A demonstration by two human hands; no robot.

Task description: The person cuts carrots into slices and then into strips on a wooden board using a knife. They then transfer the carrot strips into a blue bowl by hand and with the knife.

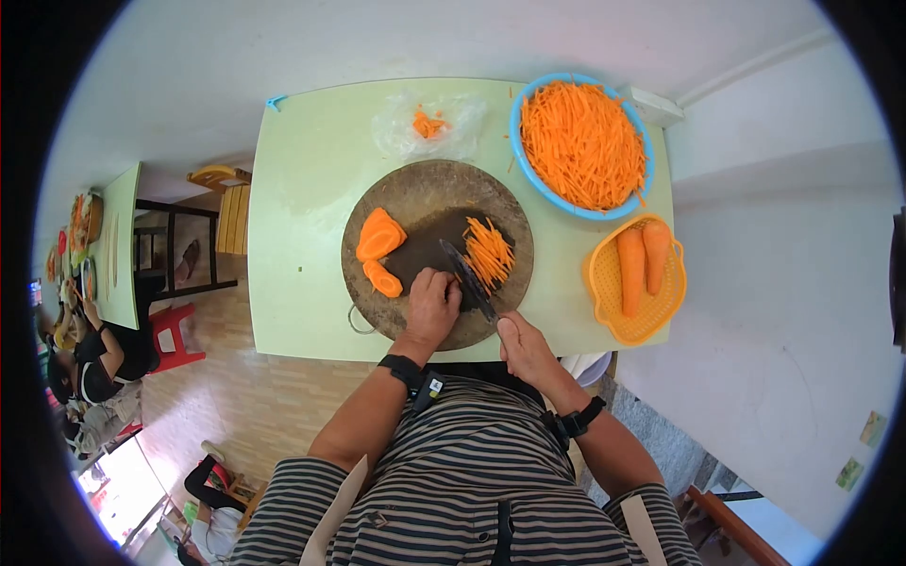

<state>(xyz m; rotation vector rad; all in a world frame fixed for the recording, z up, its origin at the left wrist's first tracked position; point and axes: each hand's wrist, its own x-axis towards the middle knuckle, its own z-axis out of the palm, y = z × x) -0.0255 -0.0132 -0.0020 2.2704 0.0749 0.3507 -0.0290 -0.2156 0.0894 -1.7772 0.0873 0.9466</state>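
On the round wooden chopping board (415,193), my right hand (528,351) is wrapped round the handle of a dark knife (466,276). My left hand (433,307) lies just left of the blade with its fingers curled and pressed together; what is under its fingertips is hidden. Cut carrot strips (489,253) lie in a pile to the right of the blade. Orange carrot slices (379,234) overlap at the board's left side, with more slices (382,278) below them.
A blue basin (514,141) of carrot strips stands at the back right, above a yellow basket (634,327) with two carrots (631,269). A plastic bag (389,127) with carrot bits lies behind the board. People (99,363) are at another table (121,250) far left.
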